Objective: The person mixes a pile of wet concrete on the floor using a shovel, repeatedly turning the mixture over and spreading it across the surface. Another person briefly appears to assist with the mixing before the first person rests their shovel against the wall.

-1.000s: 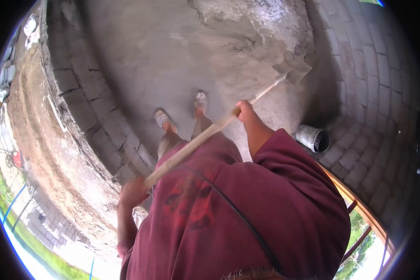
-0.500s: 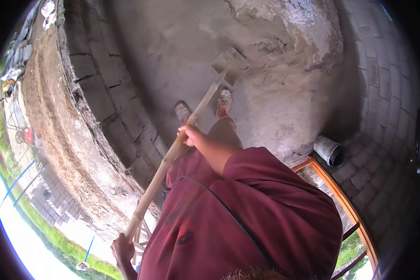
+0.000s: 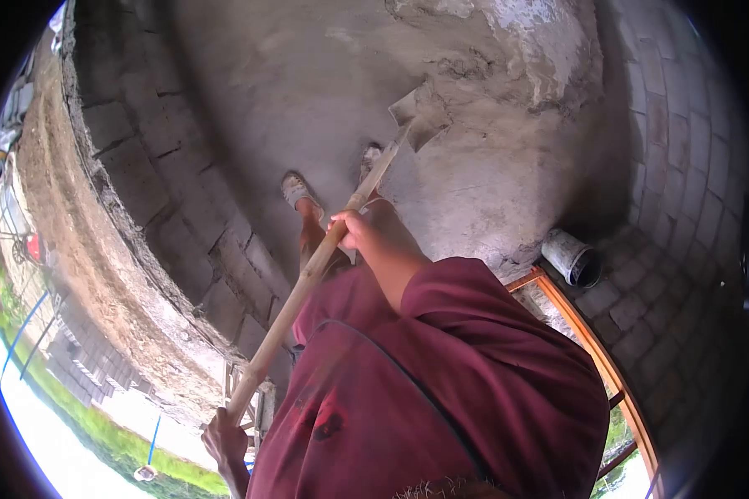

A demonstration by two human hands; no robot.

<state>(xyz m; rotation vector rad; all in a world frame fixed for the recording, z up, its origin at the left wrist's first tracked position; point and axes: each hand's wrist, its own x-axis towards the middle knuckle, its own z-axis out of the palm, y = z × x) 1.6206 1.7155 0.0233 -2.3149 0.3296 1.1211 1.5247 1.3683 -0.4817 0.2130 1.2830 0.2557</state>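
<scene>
A long-handled shovel slants across the head view, its wooden handle [image 3: 295, 291] running from lower left up to the middle. Its square metal blade [image 3: 427, 129] rests at the edge of the grey wet mortar or concrete [image 3: 466, 91], and its far side looks covered by it. My right hand [image 3: 352, 228] is wrapped around the handle about midway. Near the handle's upper end, at the lower left, my left hand [image 3: 225, 437] grips it beside my body. My two shoes [image 3: 295, 190] stand on the smooth grey floor to the left of the blade.
Block walls [image 3: 678, 125] rise on the right and left [image 3: 154, 179]. A dirty bucket [image 3: 570, 258] lies on its side at the right, by an orange metal frame [image 3: 587, 333]. Beyond the left wall are bare soil [image 3: 83, 224], stacked blocks [image 3: 91, 370] and a wheelbarrow [image 3: 27, 245].
The shovel blade has shifted slightly right and its edge now meets the mortar. My right hand has moved a little up and right with the handle. My feet appear farther left in view.
</scene>
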